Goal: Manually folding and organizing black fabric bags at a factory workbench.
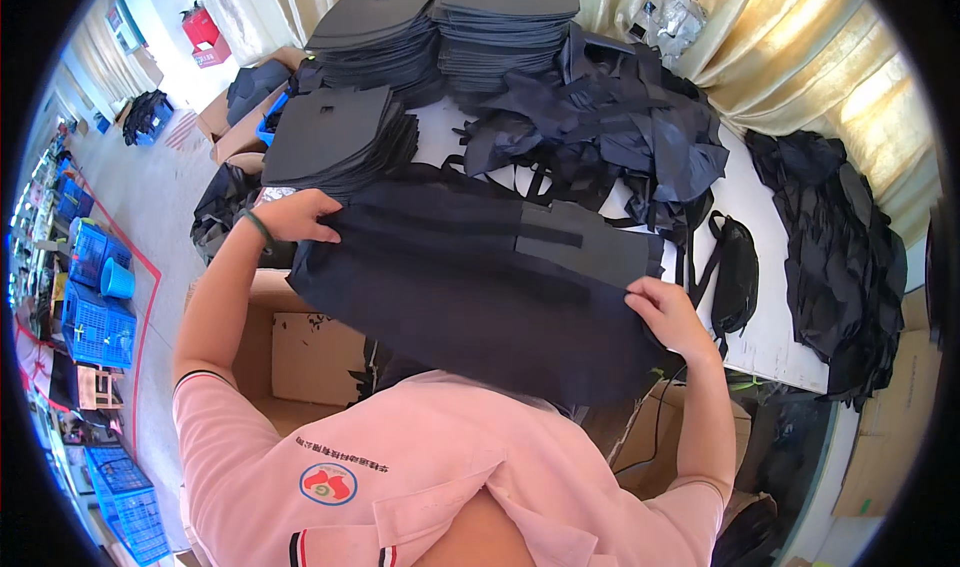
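Observation:
A wide piece of black fabric [430, 297] is stretched between my hands at the near edge of the table, its front part hanging over toward me. My left hand [298, 217] grips its left end, thumb and fingers closed at the edge. At the other end, my right hand [668, 314] pinches the fabric's right side, beside a dark grey stiff panel [595, 245]. That panel lies against the fabric, and a black strip crosses part of it. Whether the panel is tucked inside or just lies on top, I cannot tell.
Tall stacks of dark grey panels [510, 27] stand at the back, with a shorter stack [325, 132] nearer left. Black fabric pieces [610, 127] heap behind the work. A small black pouch [735, 272] lies right on the white table [785, 332]. Blue crates [98, 322] line the left floor.

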`<action>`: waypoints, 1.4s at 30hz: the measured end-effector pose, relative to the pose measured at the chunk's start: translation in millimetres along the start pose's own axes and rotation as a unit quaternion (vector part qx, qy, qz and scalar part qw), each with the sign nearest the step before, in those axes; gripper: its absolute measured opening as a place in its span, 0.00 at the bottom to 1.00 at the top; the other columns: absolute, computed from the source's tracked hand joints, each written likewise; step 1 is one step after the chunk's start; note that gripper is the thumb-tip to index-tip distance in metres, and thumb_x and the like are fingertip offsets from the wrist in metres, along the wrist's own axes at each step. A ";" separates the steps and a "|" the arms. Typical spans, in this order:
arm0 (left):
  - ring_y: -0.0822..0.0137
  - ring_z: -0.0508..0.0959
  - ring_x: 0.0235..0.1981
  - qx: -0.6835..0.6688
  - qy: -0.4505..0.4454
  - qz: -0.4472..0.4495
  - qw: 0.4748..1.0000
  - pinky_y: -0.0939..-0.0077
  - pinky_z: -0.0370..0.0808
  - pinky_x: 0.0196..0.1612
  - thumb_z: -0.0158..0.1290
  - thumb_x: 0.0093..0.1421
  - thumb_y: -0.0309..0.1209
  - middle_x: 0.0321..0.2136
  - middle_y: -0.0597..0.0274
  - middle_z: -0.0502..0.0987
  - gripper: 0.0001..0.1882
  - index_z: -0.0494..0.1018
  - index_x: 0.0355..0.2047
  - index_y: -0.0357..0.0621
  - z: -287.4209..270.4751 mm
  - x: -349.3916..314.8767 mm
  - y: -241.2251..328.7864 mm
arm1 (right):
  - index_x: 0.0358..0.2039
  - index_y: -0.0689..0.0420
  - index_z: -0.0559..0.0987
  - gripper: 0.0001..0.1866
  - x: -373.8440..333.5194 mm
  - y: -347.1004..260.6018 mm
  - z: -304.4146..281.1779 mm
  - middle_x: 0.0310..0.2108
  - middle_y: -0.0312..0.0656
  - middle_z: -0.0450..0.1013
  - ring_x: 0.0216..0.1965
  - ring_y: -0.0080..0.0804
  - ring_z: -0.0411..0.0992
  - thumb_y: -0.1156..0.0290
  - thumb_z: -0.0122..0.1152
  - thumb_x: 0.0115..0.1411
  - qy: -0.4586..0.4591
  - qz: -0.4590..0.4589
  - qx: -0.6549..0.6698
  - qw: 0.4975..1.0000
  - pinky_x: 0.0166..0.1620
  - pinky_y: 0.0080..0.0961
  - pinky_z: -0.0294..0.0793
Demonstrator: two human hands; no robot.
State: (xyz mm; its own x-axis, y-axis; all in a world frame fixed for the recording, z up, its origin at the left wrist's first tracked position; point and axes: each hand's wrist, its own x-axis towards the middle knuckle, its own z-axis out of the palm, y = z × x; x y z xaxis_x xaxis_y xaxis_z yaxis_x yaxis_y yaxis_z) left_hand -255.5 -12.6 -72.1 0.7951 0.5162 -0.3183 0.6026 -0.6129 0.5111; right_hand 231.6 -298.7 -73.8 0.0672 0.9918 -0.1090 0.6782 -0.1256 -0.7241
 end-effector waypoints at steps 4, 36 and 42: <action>0.56 0.69 0.23 0.025 0.010 -0.052 0.998 0.62 0.66 0.32 0.61 0.54 0.36 0.19 0.46 0.68 0.19 0.70 0.27 0.29 5.5 42.8 -10.4 | 0.33 0.62 0.79 0.06 39.9 30.8 10.7 0.28 0.44 0.74 0.30 0.36 0.73 0.73 0.60 0.58 0.059 -0.036 -0.089 0.994 0.36 0.32 0.71; 0.82 0.72 0.23 -0.318 0.171 -0.047 0.931 0.86 0.69 0.26 0.57 0.63 0.31 0.21 0.72 0.72 0.09 0.73 0.30 0.38 -4.4 17.3 45.1 | 0.62 0.57 0.67 0.33 103.2 -39.5 65.8 0.58 0.46 0.69 0.56 0.46 0.70 0.67 0.67 0.56 0.066 -0.277 -0.145 0.948 0.59 0.38 0.66; 0.82 0.66 0.26 -0.303 0.133 0.090 0.939 0.82 0.66 0.29 0.59 0.62 0.31 0.23 0.75 0.70 0.08 0.74 0.33 0.39 19.4 57.1 122.7 | 0.50 0.64 0.73 0.14 145.5 -106.9 131.3 0.44 0.40 0.73 0.35 0.23 0.76 0.80 0.56 0.64 -0.102 -0.184 0.397 0.893 0.41 0.19 0.75</action>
State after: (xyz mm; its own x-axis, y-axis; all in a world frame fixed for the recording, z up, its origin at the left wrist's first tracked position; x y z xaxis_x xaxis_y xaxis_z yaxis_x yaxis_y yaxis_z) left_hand -134.8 -70.0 -43.1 0.7859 0.6182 -0.0135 0.2470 -0.2938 0.9234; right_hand 72.7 -144.2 -101.6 -0.2431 0.9544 0.1732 -0.1120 0.1497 -0.9824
